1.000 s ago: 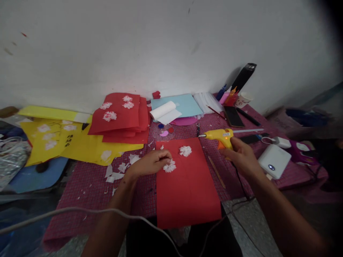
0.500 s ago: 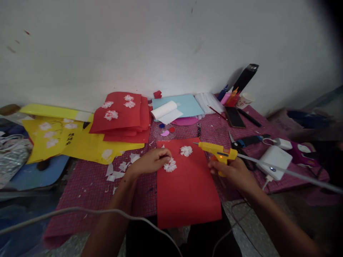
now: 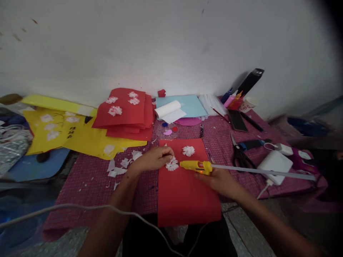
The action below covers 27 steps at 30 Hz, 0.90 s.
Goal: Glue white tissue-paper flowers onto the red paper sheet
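Observation:
A yellow hot glue gun (image 3: 197, 166) with a long clear glue stick (image 3: 254, 170) out of its back is in my right hand (image 3: 218, 182), fingers wrapped round the handle. Its nozzle points left, close to a ruffled white paper flower (image 3: 172, 165). The fingers of my left hand (image 3: 154, 158) are curled and pinch the upper left edge of that flower. The flower lies on a red sheet of paper (image 3: 187, 200) in front of me. A second white paper flower (image 3: 188, 151) sits higher on the sheet, to the right.
A stack of red sheets with flowers (image 3: 125, 114) and a yellow painted sheet (image 3: 88, 137) are on the left, near white paper scraps (image 3: 118, 171). Scissors (image 3: 238, 153), a phone (image 3: 237, 120) and a white power box (image 3: 276, 166) lie right. A cable (image 3: 107, 207) crosses in front.
My right hand has brought the glue gun left and down, from beside the upper flower to the lower one. My left hand has stayed at the lower flower. The view has shifted slightly.

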Each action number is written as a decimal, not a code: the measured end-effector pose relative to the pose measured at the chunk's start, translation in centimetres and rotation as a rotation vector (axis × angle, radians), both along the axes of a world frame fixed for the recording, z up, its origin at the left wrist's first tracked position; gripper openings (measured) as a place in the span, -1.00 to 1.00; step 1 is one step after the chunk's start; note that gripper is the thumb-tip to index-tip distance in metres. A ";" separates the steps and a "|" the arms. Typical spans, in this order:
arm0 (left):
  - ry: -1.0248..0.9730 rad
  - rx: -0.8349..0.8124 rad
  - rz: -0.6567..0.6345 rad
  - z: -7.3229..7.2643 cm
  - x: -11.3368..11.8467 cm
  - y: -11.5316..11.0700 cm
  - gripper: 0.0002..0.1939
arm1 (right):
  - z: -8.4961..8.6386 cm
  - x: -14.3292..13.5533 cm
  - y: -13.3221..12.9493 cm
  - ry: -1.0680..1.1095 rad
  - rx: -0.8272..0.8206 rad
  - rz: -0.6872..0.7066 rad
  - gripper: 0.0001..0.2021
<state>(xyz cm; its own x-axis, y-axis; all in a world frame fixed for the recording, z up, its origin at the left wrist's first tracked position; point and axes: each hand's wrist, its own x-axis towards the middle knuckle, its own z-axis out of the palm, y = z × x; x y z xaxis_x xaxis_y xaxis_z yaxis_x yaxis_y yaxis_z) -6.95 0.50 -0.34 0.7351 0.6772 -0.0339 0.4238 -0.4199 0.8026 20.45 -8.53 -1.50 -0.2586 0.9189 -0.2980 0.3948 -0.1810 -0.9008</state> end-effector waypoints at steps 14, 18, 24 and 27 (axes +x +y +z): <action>-0.019 0.008 0.015 -0.6 -0.1 0.1 -0.85 | 0.1 -1.2 0.8 -0.408 0.231 0.163 -0.64; -0.007 0.009 0.023 -0.5 0.0 0.0 -0.84 | -0.3 -1.3 0.8 -0.473 0.252 0.174 -0.63; -0.012 0.005 0.019 -0.5 0.0 -0.1 -0.84 | -0.5 -1.6 0.9 -0.483 0.324 0.157 -0.67; -0.018 0.010 0.022 -0.6 -0.1 0.0 -0.84 | -0.5 -1.6 0.9 -0.473 0.331 0.157 -0.67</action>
